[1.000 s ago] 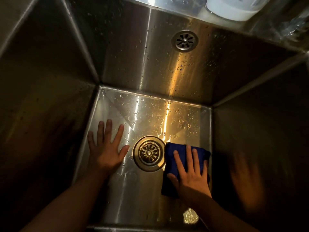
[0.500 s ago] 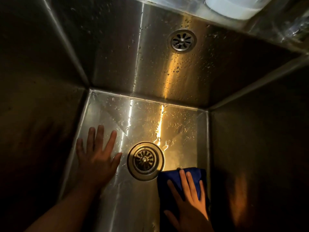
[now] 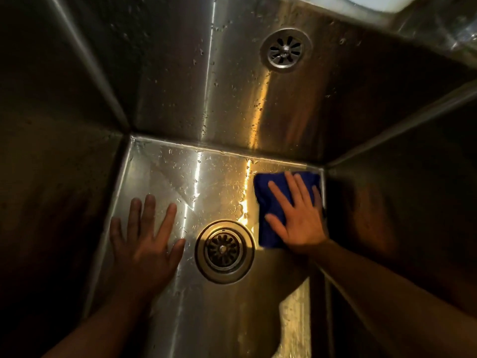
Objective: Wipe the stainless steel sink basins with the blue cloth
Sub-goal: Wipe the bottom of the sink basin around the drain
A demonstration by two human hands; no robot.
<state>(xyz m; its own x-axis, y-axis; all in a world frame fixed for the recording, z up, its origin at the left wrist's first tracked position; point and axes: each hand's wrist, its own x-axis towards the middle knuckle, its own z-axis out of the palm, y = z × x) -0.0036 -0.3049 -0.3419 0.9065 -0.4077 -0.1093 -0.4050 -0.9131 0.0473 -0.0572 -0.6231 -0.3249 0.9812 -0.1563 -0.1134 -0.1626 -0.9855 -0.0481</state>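
Looking down from the head: pinning the blue cloth (image 3: 267, 236) flat under the right hand (image 3: 299, 218), fingers straight and spread, in the far right corner of the sink (image 3: 206, 182) floor, against the right wall and just right of the drain (image 3: 224, 251). Resting the left hand (image 3: 147, 244) open on bare steel across the drain, holding nothing. Folded into a dark blue pad, long axis near-to-far. Probably sweeping left next, toward the droplets.

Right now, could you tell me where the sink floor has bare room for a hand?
Bare: between left hand, back wall and drain; also the near strip below the drain. Crowded: far-right corner, right hand pressing blue cloth.
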